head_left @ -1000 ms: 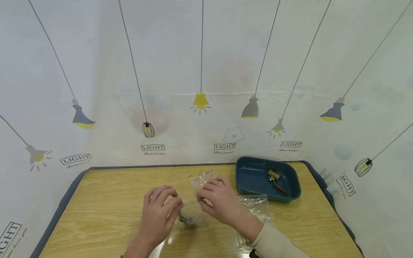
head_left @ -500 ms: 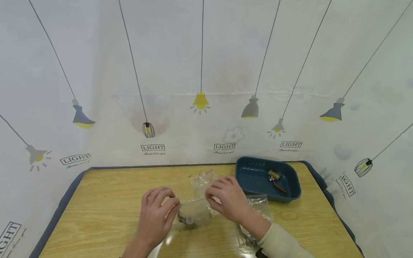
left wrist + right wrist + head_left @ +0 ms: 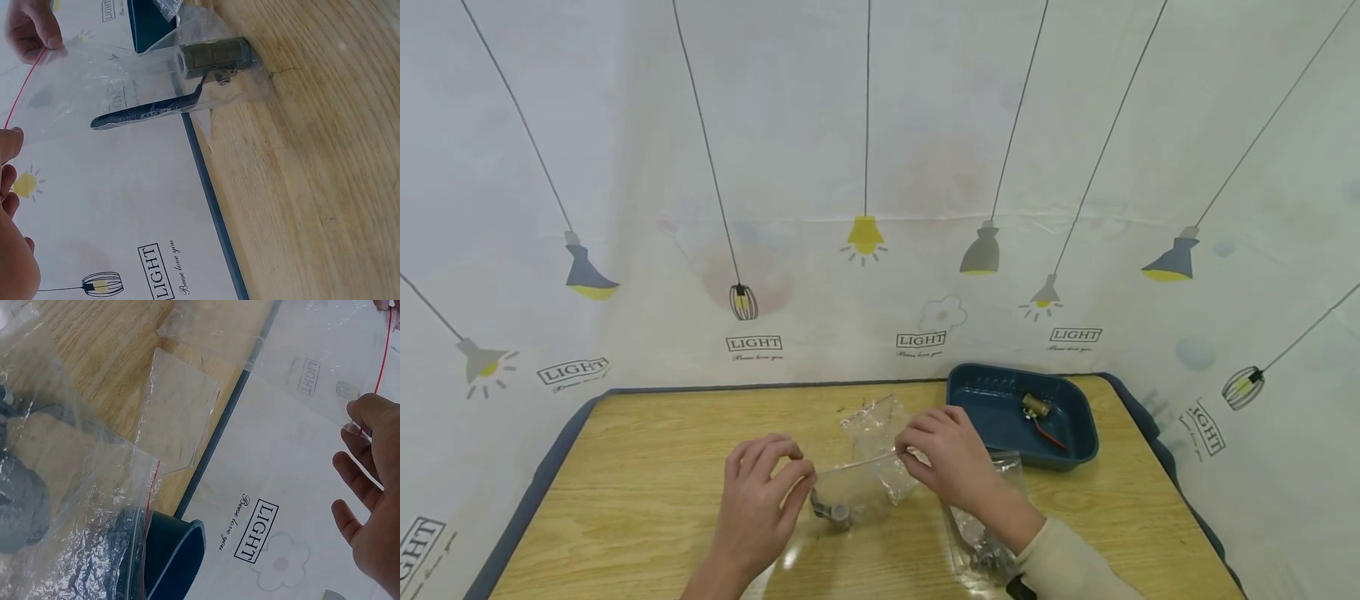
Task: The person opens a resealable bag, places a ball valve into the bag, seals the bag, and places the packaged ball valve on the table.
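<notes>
A clear zip bag [image 3: 859, 482] with a red strip along its top hangs between my two hands. Its left top corner is pinched by the thumb and forefinger of my left hand [image 3: 762, 493]. My right hand [image 3: 953, 460] pinches the opposite corner, and the strip runs taut between them. At the bottom of the bag lies a ball valve [image 3: 212, 57] with a dark lever [image 3: 147, 113], close over the table in the left wrist view. In the right wrist view, the other fingers of my right hand [image 3: 381, 469] are spread apart below the pinch.
Behind the held bag, a crumpled clear bag [image 3: 874, 427] lies on the wooden table [image 3: 655, 475]. Another zip bag [image 3: 981, 554] with dark contents lies under my right forearm. A blue tray [image 3: 985, 421] at the back right holds a brass ball valve [image 3: 1036, 407] with a red lever.
My right hand has moved right along the bag's top and away from my left hand, so the strip now stretches wider. The left hand has shifted slightly left.
</notes>
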{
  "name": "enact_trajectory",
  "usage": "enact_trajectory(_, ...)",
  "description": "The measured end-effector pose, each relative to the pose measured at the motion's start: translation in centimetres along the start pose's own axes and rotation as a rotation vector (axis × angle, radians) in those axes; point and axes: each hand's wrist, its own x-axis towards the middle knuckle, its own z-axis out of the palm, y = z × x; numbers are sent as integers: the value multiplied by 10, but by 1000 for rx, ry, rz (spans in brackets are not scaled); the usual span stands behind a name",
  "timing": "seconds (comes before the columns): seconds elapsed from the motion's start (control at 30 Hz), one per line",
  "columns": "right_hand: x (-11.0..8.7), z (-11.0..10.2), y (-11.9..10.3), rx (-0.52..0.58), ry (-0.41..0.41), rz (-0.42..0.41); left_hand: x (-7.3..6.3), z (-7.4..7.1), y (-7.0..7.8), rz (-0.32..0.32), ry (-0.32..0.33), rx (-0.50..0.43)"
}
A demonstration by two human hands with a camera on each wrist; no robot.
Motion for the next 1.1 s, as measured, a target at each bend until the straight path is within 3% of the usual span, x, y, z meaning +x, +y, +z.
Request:
enact_trajectory(0.27,-2,1,2,-2,11,-12,0,0,1,-10,-18,-1)
enact_trajectory(0.6,-5,-2,7,-34,-54,15,0,-1,0,-7,3,-3)
enact_trajectory(0.8,-6,0,7,-45,-21,9,1,1,1,-1,21,-5)
enact_trajectory(1.1,-9,5,7,-57,-19,45,2,2,3,-14,-6,-18)
